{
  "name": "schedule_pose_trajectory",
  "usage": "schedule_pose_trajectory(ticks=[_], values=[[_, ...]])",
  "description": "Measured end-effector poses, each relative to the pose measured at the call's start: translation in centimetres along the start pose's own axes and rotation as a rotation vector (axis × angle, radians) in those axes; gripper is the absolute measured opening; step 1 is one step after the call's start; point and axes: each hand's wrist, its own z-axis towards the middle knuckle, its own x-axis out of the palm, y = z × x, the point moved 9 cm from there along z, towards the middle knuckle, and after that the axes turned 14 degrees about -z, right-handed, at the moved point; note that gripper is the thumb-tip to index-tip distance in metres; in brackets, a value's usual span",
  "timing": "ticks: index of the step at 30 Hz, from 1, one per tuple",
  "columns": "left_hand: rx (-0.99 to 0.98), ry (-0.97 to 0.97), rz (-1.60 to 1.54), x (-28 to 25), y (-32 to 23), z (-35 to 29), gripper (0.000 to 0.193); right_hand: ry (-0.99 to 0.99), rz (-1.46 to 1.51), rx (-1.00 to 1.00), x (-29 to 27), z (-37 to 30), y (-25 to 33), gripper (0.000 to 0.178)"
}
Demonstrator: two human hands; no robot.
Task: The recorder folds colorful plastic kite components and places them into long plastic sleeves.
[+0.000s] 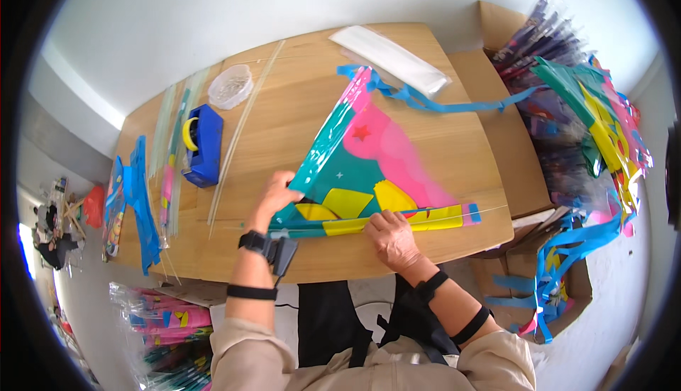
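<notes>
A triangular kite (333, 171) of pink, teal and yellow film lies flat on the wooden table, with a blue ribbon tail (440, 107) running off to the right from its far tip. My left hand (277, 196) pinches the kite's left edge near the close corner. Along the near edge, my right hand (391, 238) has its fingers curled onto the yellow and teal hem. A thin pale rod (493, 208) shows past the hem's right end. How much of it lies inside the hem is hidden.
Left on the table (213, 228) are a blue tape dispenser (206, 146), a white tub of small parts (230, 87), thin rods (245, 135) and blue ribbon (138, 199). Plastic sleeves (390, 57) lie at the back. Cardboard boxes (496, 135) with wrapped kites stand right.
</notes>
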Motion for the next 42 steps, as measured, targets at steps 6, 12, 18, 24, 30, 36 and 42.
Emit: schedule_pose_trajectory(ticks=[6,12,18,24,30,36,42], values=[[0.486,-0.2,0.303,1.4,-4.5,-8.5,0.03,-0.043,0.082,0.01,-0.3,-2.9,0.9,0.012],[0.677,-0.186,0.753,5.2,-5.3,-11.9,0.048,-0.039,0.111,-0.028,-0.1,-3.1,0.8,0.009],[0.809,-0.078,0.855,6.0,-5.6,-12.4,0.052,-0.027,0.226,-0.012,0.2,-3.6,0.3,0.02],[0.853,0.074,0.9,6.6,-6.9,-12.3,0.047,-0.109,0.24,-0.009,-0.5,-3.4,0.1,0.01],[0.873,0.116,0.897,6.8,-6.6,-12.2,0.046,-0.023,0.1,0.077,-1.6,-2.6,-1.0,0.054],[0.839,0.122,0.768,6.0,-7.6,-12.0,0.042,0.163,0.015,0.178,0.3,-3.1,-4.2,0.091],[0.519,0.087,0.523,2.0,-4.4,-10.9,0.021,0.16,0.009,0.208,0.4,-3.5,-4.9,0.092]])
